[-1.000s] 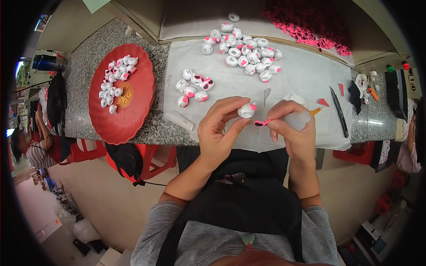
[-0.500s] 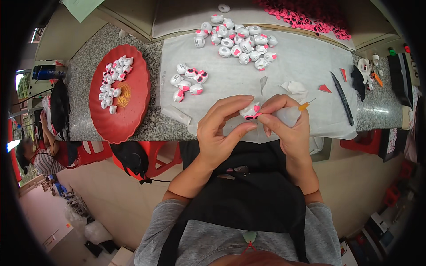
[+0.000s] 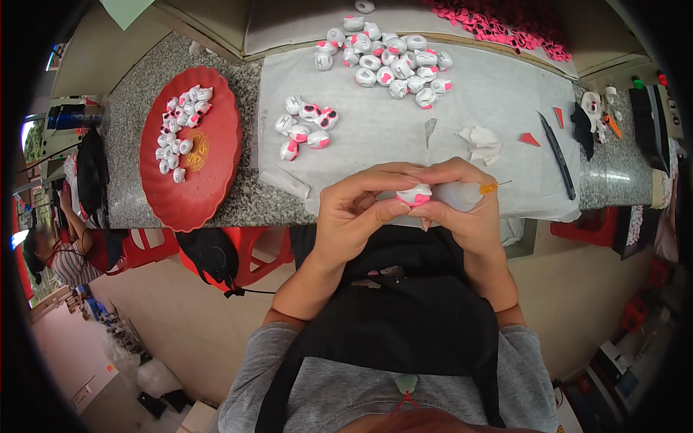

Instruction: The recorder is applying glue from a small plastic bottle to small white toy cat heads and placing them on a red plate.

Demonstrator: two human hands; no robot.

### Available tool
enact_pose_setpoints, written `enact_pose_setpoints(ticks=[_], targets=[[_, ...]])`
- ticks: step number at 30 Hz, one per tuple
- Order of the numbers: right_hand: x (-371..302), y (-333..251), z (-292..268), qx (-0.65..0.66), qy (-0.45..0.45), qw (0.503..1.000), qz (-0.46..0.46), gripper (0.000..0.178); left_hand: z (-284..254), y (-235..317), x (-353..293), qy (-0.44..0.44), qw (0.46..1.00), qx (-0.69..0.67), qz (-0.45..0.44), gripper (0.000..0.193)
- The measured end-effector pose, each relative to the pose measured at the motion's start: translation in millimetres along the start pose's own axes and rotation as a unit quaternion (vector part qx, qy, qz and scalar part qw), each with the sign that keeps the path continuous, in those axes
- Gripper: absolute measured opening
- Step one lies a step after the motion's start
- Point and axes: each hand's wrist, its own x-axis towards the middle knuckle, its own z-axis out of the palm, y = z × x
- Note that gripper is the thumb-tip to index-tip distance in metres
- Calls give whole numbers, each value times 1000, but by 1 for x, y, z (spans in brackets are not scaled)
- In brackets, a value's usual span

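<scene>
Between the fingertips of both hands, just over the near edge of the worktop, is a small white figurine head [image 3: 413, 193] with a bright pink piece on its near side. My left hand [image 3: 352, 215] is closed on it from the left, thumb below and fingers above. My right hand [image 3: 473, 220] presses it from the right with thumb and fingers. Also tucked in that hand is a translucent squeeze bottle [image 3: 464, 193] with an orange needle tip pointing right. Fingers hide part of the figurine head and the bottle.
White paper [image 3: 375, 130] covers the worktop, bearing white-and-pink heads [image 3: 298, 133], a crumpled tissue [image 3: 481, 144], red scraps [image 3: 530, 138] and a black craft knife [image 3: 557, 155]. A red scalloped plate [image 3: 220, 155] holds more heads. Pink pieces [image 3: 505, 29] lie heaped behind. A co-worker [image 3: 68, 252] is far left.
My hands have drawn together, and the right fingers now press over the figurine head. It has turned, with its pink piece now along the lower side.
</scene>
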Motion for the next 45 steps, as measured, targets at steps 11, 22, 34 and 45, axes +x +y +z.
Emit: enact_pose_setpoints(ticks=[11,22,34,45], targets=[[-1,1,4,29,36,999,0,26,0,-3,0,3,998,62,31,21],[-1,-4,0,-8,22,999,25,27,7,-3,-2,36,996,75,20,26],[-1,-3,-4,-8,27,998,52,29,6,-9,0,40,999,18,-20,25],[-2,2,-15,25,61,994,87,28,12,-18,1,100,990,57,-83,23]])
